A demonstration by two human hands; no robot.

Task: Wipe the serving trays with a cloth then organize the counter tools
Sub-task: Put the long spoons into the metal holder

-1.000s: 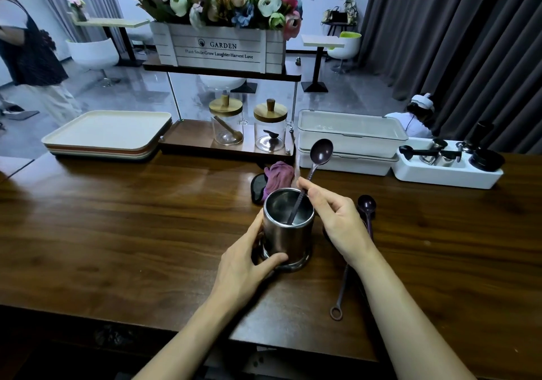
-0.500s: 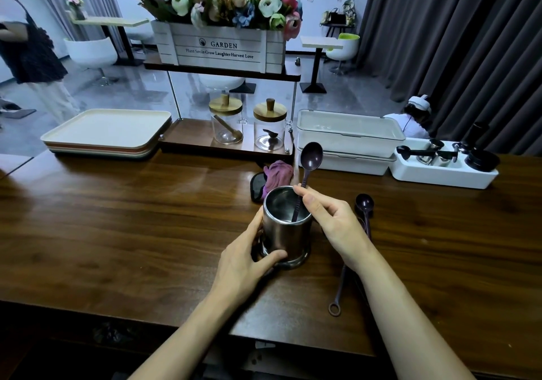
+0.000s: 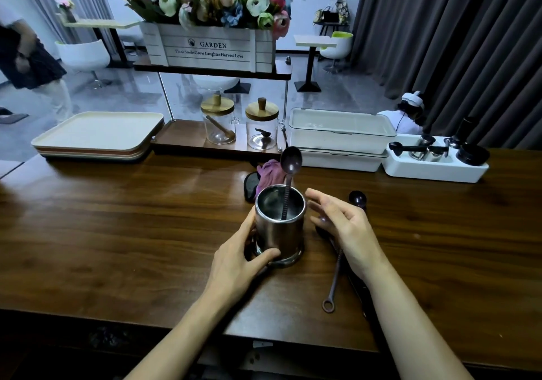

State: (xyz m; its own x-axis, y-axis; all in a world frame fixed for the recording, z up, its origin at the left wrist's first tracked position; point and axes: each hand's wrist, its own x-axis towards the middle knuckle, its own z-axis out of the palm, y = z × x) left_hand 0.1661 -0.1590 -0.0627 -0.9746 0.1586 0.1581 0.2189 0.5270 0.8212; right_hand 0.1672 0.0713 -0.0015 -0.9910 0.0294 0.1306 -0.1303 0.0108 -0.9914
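1. Our left hand (image 3: 243, 258) grips the steel cup (image 3: 280, 230) low on its side, with the thumb curled across the front near the base.
2. Our right hand (image 3: 343, 227) is just beside the cup on its right, fingers loosely spread and holding nothing.
3. A dark purple spoon (image 3: 291, 161) stands in the cup, handle down and bowl up, leaning toward the far rim.
4. A second spoon (image 3: 334, 280) lies on the wooden counter (image 3: 117, 233) beneath our right hand, its bowl beyond the fingers and its ring end toward us. We cannot tell whether the hand touches it.
5. A purple cloth (image 3: 269, 173) lies crumpled just behind the cup.
6. The serving trays (image 3: 96, 133) sit stacked at the far left of the counter, well apart from the cup.
7. Further back, two glass jars (image 3: 218, 127) with wooden lids stand on a low shelf. White lidded boxes (image 3: 340, 133) are stacked to their right, and a white holder (image 3: 434, 171) of dark and steel tools sits at the far right.
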